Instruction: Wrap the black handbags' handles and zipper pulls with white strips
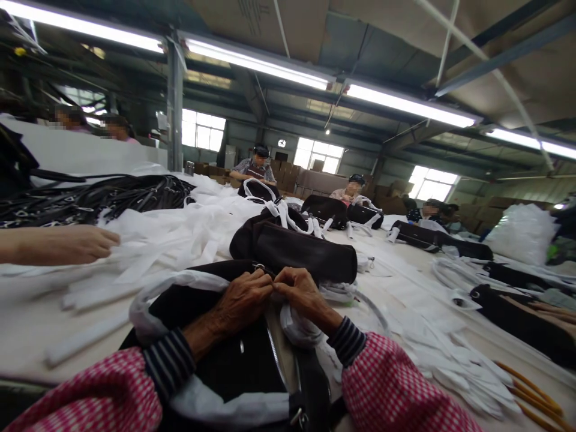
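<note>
A black handbag (225,360) lies in front of me, its handles wrapped in white paper. Along its right side runs a silver zipper (275,354). At the bag's far end, my left hand (245,300) is closed with fingers pinched beside a metal ring (258,267). Close against it, my right hand (303,291) pinches at the same spot, fingertips meeting the left ones. Whatever small part lies between the fingers is hidden. Just beyond my hands sits another black handbag (306,249) with white-wrapped handles.
A co-worker's hand (67,245) reaches in from the left above white wrapping sheets (180,231). Black straps (99,198) are heaped at back left. White strips (450,354) and orange-yellow handles (535,390) lie at right. More black bags (526,318) and several people are farther off.
</note>
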A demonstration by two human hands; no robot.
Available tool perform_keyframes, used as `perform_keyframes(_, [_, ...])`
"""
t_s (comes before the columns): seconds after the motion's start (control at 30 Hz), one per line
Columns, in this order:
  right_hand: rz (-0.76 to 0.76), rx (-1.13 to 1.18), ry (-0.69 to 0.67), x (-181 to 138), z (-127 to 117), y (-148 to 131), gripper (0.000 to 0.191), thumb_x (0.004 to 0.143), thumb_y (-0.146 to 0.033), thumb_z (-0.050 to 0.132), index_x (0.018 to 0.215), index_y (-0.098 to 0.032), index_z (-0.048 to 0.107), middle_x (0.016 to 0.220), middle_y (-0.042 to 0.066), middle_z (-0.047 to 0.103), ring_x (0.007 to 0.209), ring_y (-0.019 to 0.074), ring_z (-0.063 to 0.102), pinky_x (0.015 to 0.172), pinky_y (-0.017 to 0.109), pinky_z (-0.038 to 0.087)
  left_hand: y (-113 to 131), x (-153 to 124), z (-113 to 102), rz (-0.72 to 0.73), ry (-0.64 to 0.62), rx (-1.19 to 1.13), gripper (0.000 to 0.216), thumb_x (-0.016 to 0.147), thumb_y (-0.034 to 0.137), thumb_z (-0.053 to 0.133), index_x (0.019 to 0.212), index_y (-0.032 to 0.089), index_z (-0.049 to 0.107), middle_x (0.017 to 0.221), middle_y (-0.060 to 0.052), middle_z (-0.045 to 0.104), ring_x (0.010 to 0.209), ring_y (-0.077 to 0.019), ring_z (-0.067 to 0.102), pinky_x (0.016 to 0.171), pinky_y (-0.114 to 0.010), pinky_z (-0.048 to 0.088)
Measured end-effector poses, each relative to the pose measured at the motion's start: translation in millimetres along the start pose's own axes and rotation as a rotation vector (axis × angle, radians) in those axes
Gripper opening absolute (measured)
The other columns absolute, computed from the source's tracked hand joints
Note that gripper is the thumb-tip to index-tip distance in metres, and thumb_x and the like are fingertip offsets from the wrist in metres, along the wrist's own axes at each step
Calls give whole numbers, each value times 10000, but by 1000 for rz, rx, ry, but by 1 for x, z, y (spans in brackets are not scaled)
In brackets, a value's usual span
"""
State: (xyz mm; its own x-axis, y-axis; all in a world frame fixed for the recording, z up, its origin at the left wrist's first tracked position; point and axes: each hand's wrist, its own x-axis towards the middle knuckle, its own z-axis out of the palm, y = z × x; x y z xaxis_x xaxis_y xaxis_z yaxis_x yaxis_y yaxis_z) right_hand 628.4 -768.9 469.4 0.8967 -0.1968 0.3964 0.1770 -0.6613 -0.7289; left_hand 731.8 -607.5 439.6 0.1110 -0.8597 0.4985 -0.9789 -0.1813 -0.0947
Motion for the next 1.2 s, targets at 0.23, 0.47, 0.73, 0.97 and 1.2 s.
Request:
perform_keyframes(0.23, [-3, -552, -154, -20, -18, -26, 70, 906, -257, 658, 926, -207, 703, 859, 33, 725, 820, 209, 646, 714, 296, 357, 4, 2, -6, -48, -43, -23, 128, 900, 91, 577, 829, 181, 634, 957, -31, 693, 960, -208, 582, 759, -346, 423])
perform_keyframes(0.47, [21, -573, -142, -22, -22, -33, 72, 923, -266, 663, 893, -204, 686, 962, 34, 726, 921, 211, 648, 815, 302, 376, 6, 3, -10, -86, -45, -53, 123, 860, 76, 575, 837, 180, 637, 958, -29, 701, 943, -204, 609, 760, -342, 411])
perform_keyframes(0.73, [43, -420, -145, -21, -26, -30, 94, 841, -131, 650, 885, -182, 716, 952, 26, 726, 906, 195, 637, 851, 308, 399, 7, 3, -11, -109, -63, -48, 119, 851, 77, 566, 821, 179, 619, 946, -29, 692, 853, -189, 623, 736, -335, 404])
perform_keyframes(0.97, [-62, -330, -67, -9, -10, -35, 225, 824, -154, 652, 1027, -219, 724, 1008, 14, 737, 864, 175, 636, 786, 272, 429, 3, 0, -4, -102, -21, -47, 120, 826, 71, 574, 799, 186, 596, 901, -21, 670, 804, -181, 615, 716, -329, 401])
perform_keyframes(1.2, [-23, -426, -161, -12, -19, -24, 135, 915, -280, 650, 845, -209, 740, 873, 16, 749, 824, 186, 667, 772, 285, 413, 5, 0, -6, -76, 2, -58, 132, 856, 72, 559, 803, 185, 601, 895, -15, 674, 788, -165, 609, 716, -322, 391])
